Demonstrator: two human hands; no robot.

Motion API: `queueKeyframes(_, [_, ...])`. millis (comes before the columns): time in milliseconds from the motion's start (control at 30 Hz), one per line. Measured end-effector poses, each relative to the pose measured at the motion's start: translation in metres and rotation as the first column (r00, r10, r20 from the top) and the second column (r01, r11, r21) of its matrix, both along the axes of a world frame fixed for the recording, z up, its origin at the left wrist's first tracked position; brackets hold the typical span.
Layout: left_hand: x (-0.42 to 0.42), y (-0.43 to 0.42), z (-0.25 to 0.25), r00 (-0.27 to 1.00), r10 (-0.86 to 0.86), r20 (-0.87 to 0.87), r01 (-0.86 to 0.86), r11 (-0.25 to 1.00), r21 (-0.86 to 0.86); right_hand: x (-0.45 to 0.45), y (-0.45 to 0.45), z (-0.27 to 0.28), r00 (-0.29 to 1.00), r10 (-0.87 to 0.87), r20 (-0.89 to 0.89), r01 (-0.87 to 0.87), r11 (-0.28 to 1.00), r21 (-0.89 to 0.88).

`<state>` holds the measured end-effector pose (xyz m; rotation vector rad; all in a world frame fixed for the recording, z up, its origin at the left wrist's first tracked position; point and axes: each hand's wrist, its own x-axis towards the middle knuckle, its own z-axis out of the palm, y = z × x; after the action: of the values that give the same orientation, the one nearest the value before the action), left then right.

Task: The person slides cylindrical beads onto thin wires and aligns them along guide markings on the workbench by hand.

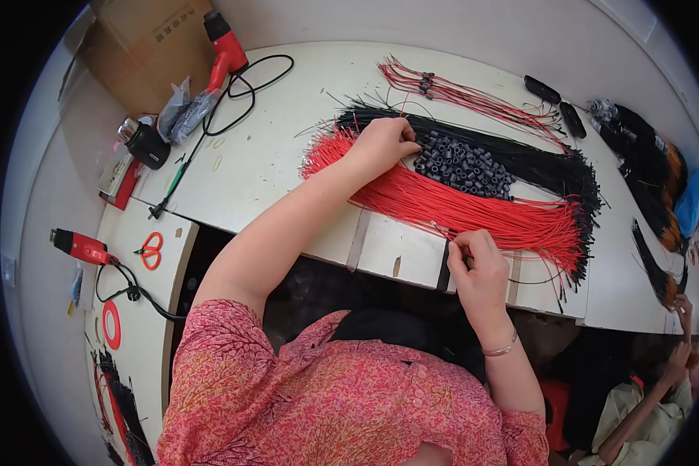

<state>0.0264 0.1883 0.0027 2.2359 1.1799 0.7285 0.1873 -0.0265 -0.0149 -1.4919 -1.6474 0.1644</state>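
Note:
A heap of short black tube pieces (466, 167) lies between a bundle of red wires (458, 202) and a bundle of black wires (536, 159). At the heap's left edge is my left hand (384, 146), thumb and fingers pinched together. What sits between those fingertips is too small to make out. My right hand (480, 268) is closed in front of the red bundle, near the table's front edge. It pinches thin wires, whose metal-tipped ends (441, 228) stick out past the fingers. A black wire trails to the right below this hand.
Further back lie red and black wires with black pieces (426, 84) on them. Left are two red heat guns (227, 58) (85, 247), a black bottle (145, 144), orange scissors (151, 250) and red tape (111, 325). Another person's arm (648, 396) is at lower right.

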Motion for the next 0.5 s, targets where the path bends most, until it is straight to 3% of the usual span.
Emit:
queueKeyframes(133, [-0.004,-0.013,0.008,0.989,0.088,0.12,-0.091,0.996,0.018,0.0,0.0,0.0,0.993,0.024,-0.115,-0.026,1.0,-0.013])
queueKeyframes(200, [-0.012,-0.047,0.031,0.884,0.209,0.418,-0.162,0.976,-0.145,-0.003,-0.003,0.005,0.991,0.031,-0.133,-0.033,0.999,-0.011])
queueKeyframes(233, [-0.019,-0.065,0.031,0.886,0.209,0.415,-0.161,0.976,-0.147,-0.005,-0.006,0.008,0.988,0.038,-0.151,-0.041,0.999,-0.014])
queueKeyframes(300, [-0.034,-0.104,0.025,0.696,0.317,0.644,0.014,0.891,-0.454,-0.009,-0.012,0.015,0.981,0.05,-0.185,-0.055,0.998,-0.021])
queueKeyframes(367, [-0.034,-0.148,0.009,0.603,0.412,0.683,0.163,0.775,-0.611,-0.015,-0.017,0.021,0.984,0.072,-0.161,-0.078,0.997,-0.028])
queueKeyframes(500, [-0.041,-0.18,0.011,0.445,0.569,0.692,0.26,0.657,-0.708,-0.027,-0.022,0.024,0.982,0.171,-0.078,-0.175,0.983,-0.048])
